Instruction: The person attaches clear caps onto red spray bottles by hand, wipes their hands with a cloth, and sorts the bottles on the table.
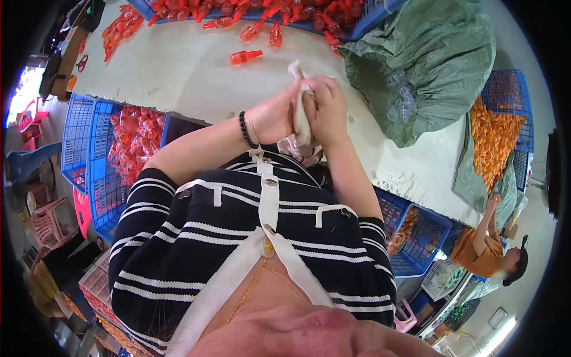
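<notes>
A crumpled white cloth (304, 122) is bunched between my two hands, above the table's near edge. My left hand (272, 118), with a dark beaded bracelet at its wrist, presses against the cloth from the left. From the right, my right hand (329, 112) closes around it with bent fingers. One end of the cloth sticks up past the fingertips, and its lower part hangs near my striped top. Beyond my hands a single red-capped clear plastic piece (245, 57) lies on the white table (178, 71).
Several similar red pieces fill a blue crate (372, 21) at the far edge. A green woven sack (440, 65) with clear pieces lies open on the right. Blue crates (107, 172) stand at left. Another person (485, 247) is at the right, near orange pieces (493, 143).
</notes>
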`<move>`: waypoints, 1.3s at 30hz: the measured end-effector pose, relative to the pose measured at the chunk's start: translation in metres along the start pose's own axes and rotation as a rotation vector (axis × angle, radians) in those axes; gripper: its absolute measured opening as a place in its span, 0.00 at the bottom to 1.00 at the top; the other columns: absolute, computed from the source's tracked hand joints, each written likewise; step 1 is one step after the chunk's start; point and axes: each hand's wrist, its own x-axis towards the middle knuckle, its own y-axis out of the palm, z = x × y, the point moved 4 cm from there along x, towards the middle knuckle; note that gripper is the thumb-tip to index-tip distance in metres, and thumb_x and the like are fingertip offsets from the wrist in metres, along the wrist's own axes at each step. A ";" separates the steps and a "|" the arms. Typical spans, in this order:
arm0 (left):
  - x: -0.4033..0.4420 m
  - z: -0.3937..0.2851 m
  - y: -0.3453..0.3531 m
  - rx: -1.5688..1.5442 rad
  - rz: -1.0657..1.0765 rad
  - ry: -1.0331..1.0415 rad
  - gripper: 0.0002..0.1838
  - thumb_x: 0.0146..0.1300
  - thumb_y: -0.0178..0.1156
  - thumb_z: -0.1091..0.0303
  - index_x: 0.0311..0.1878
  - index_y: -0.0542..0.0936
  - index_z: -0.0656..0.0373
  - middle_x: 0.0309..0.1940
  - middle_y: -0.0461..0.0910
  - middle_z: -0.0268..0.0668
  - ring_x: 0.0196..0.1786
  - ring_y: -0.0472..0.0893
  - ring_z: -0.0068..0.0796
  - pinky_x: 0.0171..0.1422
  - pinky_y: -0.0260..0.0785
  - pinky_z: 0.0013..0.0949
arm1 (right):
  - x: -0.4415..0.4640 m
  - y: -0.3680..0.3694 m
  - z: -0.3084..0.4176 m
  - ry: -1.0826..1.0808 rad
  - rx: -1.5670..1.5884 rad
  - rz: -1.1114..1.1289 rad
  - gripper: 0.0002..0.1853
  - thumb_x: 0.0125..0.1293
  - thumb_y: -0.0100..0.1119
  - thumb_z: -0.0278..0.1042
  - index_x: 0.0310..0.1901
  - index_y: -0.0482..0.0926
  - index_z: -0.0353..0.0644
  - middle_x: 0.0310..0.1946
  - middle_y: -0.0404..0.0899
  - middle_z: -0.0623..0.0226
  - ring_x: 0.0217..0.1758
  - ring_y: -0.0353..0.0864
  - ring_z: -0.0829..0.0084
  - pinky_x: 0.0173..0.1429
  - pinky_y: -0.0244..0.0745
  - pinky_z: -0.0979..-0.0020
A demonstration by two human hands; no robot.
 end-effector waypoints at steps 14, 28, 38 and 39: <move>-0.032 -0.070 0.076 0.840 0.264 -0.190 0.34 0.65 0.56 0.48 0.65 0.67 0.65 0.68 0.61 0.48 0.72 0.59 0.38 0.73 0.47 0.41 | -0.116 -0.356 -0.166 0.698 -0.844 -0.423 0.27 0.67 0.54 0.49 0.55 0.73 0.31 0.55 0.74 0.48 0.59 0.71 0.53 0.62 0.66 0.60; -0.070 -0.107 0.193 0.204 1.094 0.236 0.42 0.53 0.69 0.51 0.63 0.65 0.72 0.66 0.59 0.55 0.73 0.49 0.56 0.73 0.44 0.51 | 0.012 -0.091 -0.074 0.079 -0.134 -0.138 0.15 0.62 0.55 0.21 0.51 0.76 0.36 0.51 0.77 0.57 0.46 0.81 0.66 0.49 0.77 0.70; -0.078 -0.115 0.180 0.200 1.065 0.295 0.40 0.55 0.67 0.51 0.61 0.67 0.71 0.65 0.60 0.55 0.72 0.52 0.58 0.71 0.50 0.52 | 0.045 0.071 -0.126 0.294 -0.224 0.135 0.15 0.59 0.59 0.26 0.48 0.73 0.37 0.48 0.74 0.51 0.40 0.81 0.56 0.47 0.76 0.58; -0.079 -0.117 0.176 0.198 1.064 0.294 0.40 0.55 0.67 0.51 0.61 0.67 0.71 0.65 0.60 0.55 0.72 0.52 0.58 0.71 0.50 0.52 | 0.048 0.074 -0.130 0.295 -0.344 0.133 0.14 0.59 0.59 0.27 0.47 0.73 0.37 0.47 0.74 0.50 0.40 0.81 0.55 0.46 0.76 0.57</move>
